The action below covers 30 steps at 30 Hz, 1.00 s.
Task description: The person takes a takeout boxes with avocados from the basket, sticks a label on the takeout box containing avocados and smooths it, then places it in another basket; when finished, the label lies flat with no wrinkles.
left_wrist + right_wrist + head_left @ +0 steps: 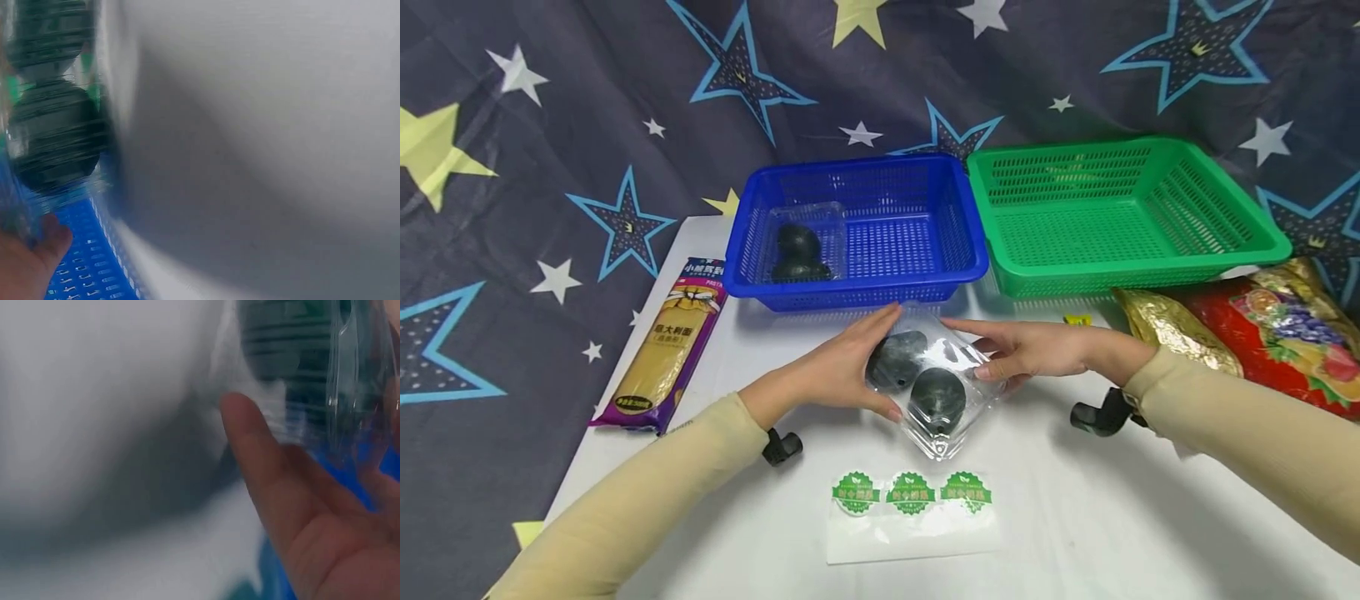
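Observation:
A clear plastic clamshell box (956, 343) with two dark green avocados (937, 400) inside is held tilted over the white table, just in front of the blue basket. My left hand (844, 367) grips its left side, thumb toward the near edge and fingers at the far side. On the opposite side my right hand (1026, 346) holds the box between thumb and fingers. The left wrist view shows the blurred avocados (56, 134) through ribbed plastic, with part of the left hand (31, 256) below. In the right wrist view, a right-hand finger (253, 434) lies along the box.
Inside the blue basket (857, 292) sits another clear box (831, 215) of avocados. A green basket (1142, 271) adjoins it. A pasta packet (667, 342) lies at left, red and gold bags (1262, 325) at right. A sheet of green round stickers (913, 537) lies in front.

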Tool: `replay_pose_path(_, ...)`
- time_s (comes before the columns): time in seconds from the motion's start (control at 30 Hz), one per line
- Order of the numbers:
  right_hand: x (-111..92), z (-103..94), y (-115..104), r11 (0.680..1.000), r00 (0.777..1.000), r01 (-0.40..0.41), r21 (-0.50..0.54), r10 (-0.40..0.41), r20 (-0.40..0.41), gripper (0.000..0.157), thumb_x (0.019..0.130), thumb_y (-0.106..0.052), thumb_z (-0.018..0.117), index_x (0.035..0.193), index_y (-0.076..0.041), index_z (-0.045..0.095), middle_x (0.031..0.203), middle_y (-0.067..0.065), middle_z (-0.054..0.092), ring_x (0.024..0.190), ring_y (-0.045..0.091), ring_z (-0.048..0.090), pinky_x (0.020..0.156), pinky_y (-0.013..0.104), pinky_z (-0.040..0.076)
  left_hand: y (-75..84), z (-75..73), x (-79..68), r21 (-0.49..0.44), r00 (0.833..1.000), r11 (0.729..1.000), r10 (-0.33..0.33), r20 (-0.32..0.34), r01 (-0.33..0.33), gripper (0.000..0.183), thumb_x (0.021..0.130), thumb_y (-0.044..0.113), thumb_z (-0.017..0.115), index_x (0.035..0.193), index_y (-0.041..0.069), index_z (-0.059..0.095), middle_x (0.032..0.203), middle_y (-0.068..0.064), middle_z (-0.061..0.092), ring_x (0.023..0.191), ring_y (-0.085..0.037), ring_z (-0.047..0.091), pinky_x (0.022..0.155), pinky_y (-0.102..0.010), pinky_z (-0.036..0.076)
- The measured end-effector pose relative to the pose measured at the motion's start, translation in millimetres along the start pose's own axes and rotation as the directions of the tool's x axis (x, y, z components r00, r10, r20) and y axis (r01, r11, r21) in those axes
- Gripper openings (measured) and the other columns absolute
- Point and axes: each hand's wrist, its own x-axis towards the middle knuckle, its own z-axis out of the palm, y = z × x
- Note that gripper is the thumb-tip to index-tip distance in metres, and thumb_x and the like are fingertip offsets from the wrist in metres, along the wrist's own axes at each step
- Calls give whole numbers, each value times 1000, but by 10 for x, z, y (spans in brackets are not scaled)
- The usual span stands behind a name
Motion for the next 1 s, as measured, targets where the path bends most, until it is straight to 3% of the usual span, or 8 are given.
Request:
replay_pose_path(0.23,21,-62,-25,1000,1000,-19,-2,19,15,78,95,-19,59,154,-32,9,154,27,15,127,41,43,89,47,50,-27,31,-20,-43,1000,999,-18,-18,17,131,62,63,79,154,10,2,160,-9,3,146,-29,7,114,-44,14)
replay_pose_path(0.43,-41,71,38,996,989,62,-70,-71,-132,68,97,-20,56,154,-27,19,141,28,40,114,36,55,80,41,55,-2,68,-29,-53,999,998,-29,-26,28,130,64,62,78,154,10,0,160,-10,2,146,-29,7,114,-44,15)
replay_pose_path(0.5,-78,156,54,988,968,89,-123,-115,-223,61,98,-22,54,152,-23,26,136,25,47,110,35,57,78,39,55,18,86,-35,-59,999,998,-37,-39,35,130,64,62,78,154,10,1,160,-10,2,146,-29,7,115,-44,15)
replay_pose_path(0.6,-133,317,76,966,908,94,-239,-182,-378,54,99,-25,53,149,-15,34,136,23,50,111,35,58,83,42,53,72,123,-52,-72,996,996,-66,-67,61,130,64,63,78,154,9,0,160,-10,3,146,-30,7,114,-44,15)
replay_pose_path(0.73,-192,549,96,942,829,42,-333,-219,-515,67,95,-30,59,150,-8,28,147,24,36,126,41,45,95,54,44,170,175,-74,-75,988,991,-118,-104,110,130,65,64,76,153,7,-1,160,-12,2,145,-31,6,114,-45,15)
replay_pose_path(0.9,-235,763,77,965,792,22,-260,-176,-585,101,82,-35,75,153,-5,9,152,30,12,133,52,26,99,62,36,288,227,-83,-82,973,982,-182,-142,171,130,66,62,77,153,3,-1,160,-14,1,146,-30,5,115,-42,15)
replay_pose_path(1.0,-242,829,58,978,782,24,-208,-148,-606,116,75,-35,82,152,-4,2,153,30,5,134,52,23,100,61,34,363,274,-88,-100,960,971,-229,-160,215,130,67,61,77,152,1,0,159,-16,1,146,-31,5,115,-42,16)
